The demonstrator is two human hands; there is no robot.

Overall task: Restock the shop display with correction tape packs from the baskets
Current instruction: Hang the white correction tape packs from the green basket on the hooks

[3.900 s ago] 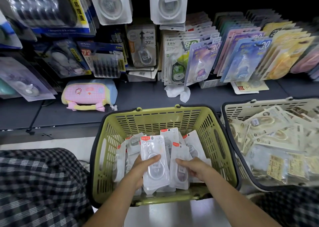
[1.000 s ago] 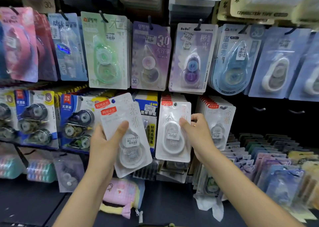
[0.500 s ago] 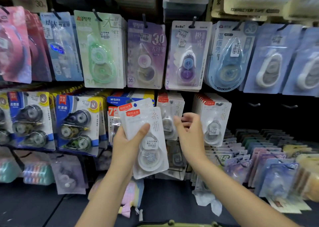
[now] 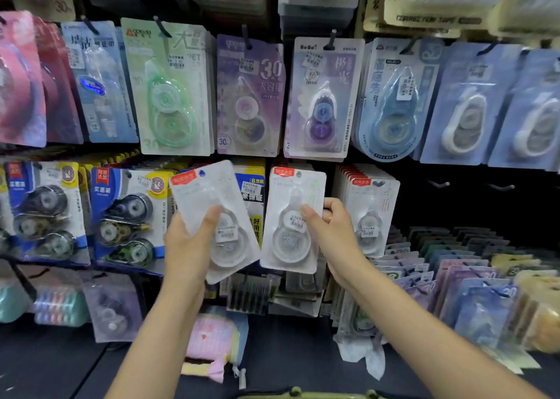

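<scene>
Dark shelf (image 4: 288, 353), pink pouch (image 4: 212, 342) and crumpled white wrapper (image 4: 368, 354) lying on it

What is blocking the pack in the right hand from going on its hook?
Nothing visible blocks it. The right hand holds a white pack upright against the display, beside a row of matching packs. Its hook is hidden behind the pack.

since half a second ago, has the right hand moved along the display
Yes. The right hand now holds a white pack in front of the middle hook's stack, left of the red-tabbed stack; before, it was empty.
</scene>
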